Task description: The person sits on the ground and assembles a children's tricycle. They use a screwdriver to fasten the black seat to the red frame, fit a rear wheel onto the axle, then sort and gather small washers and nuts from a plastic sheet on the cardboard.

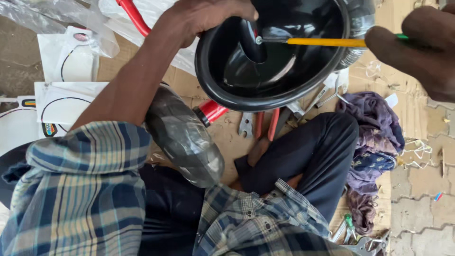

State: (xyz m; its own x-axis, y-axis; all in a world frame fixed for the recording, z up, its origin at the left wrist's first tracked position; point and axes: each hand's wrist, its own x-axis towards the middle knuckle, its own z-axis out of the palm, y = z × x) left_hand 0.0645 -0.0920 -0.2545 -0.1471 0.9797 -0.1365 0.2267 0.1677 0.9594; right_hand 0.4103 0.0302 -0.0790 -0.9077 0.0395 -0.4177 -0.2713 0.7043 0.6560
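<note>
1. Your left hand sits at the top centre of the frame, fingers closed over the rim of a glossy black bowl-shaped shell, gripping it.
2. The shell fills the upper middle of the frame, its open, hollow side facing the camera; a dark stem stands up from its centre.
3. Your right hand is at the upper right edge, closed around the handle of a screwdriver.
4. The screwdriver's yellow shaft lies almost level across the frame, long axis running right to left, its tip pointing left into the shell and meeting a small metal fitting beside the stem.
5. Below the shell, on cardboard, lie red-handled pliers and a metal spanner.
6. A plastic-wrapped black part slants across your lap at the frame's centre left.
7. A purple rag lies bunched at the right.
</note>
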